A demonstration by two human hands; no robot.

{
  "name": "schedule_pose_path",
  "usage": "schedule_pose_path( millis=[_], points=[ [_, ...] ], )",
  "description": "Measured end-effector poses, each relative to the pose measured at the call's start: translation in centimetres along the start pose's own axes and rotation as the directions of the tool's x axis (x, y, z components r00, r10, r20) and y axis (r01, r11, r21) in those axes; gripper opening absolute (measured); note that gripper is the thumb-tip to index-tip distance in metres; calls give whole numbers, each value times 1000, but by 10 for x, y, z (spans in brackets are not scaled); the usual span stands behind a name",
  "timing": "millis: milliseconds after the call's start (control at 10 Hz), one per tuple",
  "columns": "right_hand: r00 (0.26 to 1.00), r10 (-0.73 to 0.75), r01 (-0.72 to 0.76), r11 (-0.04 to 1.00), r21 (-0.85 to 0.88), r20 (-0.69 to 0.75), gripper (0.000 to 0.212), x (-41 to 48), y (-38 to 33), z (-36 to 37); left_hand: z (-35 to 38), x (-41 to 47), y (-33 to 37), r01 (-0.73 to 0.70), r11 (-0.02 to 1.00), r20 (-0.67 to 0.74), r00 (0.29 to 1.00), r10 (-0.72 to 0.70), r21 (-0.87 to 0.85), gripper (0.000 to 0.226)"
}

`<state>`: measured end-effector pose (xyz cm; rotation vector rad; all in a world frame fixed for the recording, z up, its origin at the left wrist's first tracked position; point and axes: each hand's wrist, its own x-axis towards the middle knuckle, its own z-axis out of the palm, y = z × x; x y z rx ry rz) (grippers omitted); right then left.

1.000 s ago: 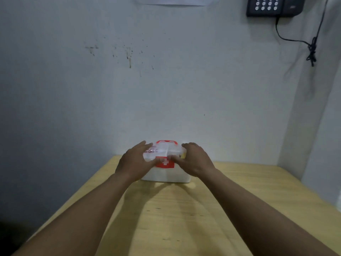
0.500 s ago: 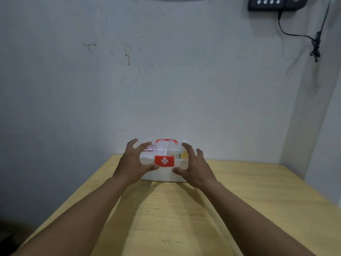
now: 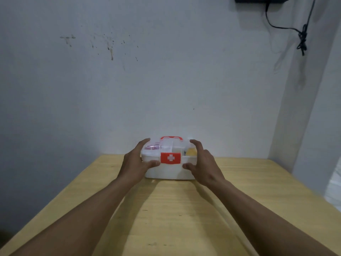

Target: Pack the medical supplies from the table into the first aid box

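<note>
The white first aid box [image 3: 167, 171] stands at the far end of the wooden table [image 3: 184, 215], against the wall. Its clear lid is down, the red latch with a white cross [image 3: 170, 158] lies flat on the front, and a red handle [image 3: 171, 138] shows on top. Pink and yellow supplies are visible through the lid. My left hand [image 3: 135, 163] wraps the box's left end, thumb pressed on the front. My right hand [image 3: 203, 163] cups the right end, fingers spread over the lid corner, thumb on the front.
A stained white wall rises directly behind the box. A dark device with a hanging black cable [image 3: 302, 39] is mounted at the upper right. The table's left edge [image 3: 60, 193] drops off to dark floor.
My hands slid from the top of the lid out to the two ends of the box. The red latch now lies flat on the front.
</note>
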<state>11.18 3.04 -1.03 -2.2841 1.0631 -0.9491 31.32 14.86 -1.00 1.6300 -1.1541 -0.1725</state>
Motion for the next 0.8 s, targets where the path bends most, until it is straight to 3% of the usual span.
schedule_pose_path(
  millis=[600,700,800],
  points=[
    [996,72,-75,996,-39,-59,87,30,71,-47,98,27,24,-15,995,20,1000,13,94,92],
    [997,81,-80,995,-62,7,100,24,63,-50,95,23,29,16,994,33,999,-19,106,101],
    [995,85,-90,991,-101,-56,113,15,51,-66,91,13,42,14,987,35,999,-20,162,114]
  ],
)
